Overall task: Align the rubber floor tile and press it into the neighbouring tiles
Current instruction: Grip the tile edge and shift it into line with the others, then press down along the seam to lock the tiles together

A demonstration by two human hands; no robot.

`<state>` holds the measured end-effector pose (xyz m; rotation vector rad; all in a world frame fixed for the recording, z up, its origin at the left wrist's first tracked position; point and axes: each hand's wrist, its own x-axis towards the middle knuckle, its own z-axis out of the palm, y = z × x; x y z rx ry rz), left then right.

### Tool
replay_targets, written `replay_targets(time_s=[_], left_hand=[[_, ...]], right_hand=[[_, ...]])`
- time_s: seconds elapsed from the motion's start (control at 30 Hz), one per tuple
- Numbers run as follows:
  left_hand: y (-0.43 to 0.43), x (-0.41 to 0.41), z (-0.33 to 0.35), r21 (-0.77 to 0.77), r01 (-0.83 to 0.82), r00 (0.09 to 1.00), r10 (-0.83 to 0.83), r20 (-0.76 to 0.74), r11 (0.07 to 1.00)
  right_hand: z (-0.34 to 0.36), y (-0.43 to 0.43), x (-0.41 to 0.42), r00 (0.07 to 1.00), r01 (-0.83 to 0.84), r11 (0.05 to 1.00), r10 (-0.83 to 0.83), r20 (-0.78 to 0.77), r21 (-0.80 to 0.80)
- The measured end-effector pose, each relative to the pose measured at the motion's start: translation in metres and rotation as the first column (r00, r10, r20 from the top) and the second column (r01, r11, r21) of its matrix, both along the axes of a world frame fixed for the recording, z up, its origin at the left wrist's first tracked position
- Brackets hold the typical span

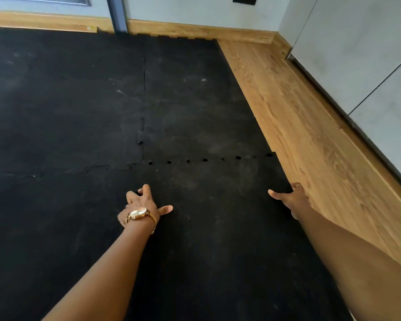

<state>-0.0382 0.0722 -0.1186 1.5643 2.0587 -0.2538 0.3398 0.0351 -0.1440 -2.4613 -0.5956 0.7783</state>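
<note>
A black rubber floor tile [215,228] lies in front of me. Its far edge meets the neighbouring tile [195,112] along a toothed seam [204,159] where small gaps show. My left hand [142,205], with a gold watch on the wrist, grips the tile's left edge, fingers curled under it. My right hand [292,198] holds the tile's right edge beside the wooden floor, thumb lying on top. Another black tile [63,100] lies to the left, with a vertical seam [144,126] between it and the far tile.
Bare wooden floor [310,147] runs along the right of the tiles. A wooden skirting board [195,30] lines the far wall. Grey cabinet fronts [368,54] stand at the right. A dark door frame post [118,12] rises at the back.
</note>
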Motion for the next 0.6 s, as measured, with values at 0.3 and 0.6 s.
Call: replay_targets(time_s=[0.3, 0.6], left_hand=[[0.02, 0.021, 0.04, -0.077, 0.24, 0.88, -0.251, -0.404, 0.968], [0.085, 0.016, -0.008, 0.025, 0.506, 0.853, -0.496, -0.161, 0.862]], right_hand=[[0.015, 0.01, 0.002, 0.922, -0.255, 0.877, 0.348, 0.171, -0.407], [0.018, 0.097, -0.087, 0.381, -0.848, 0.414, 0.91, 0.163, -0.331]])
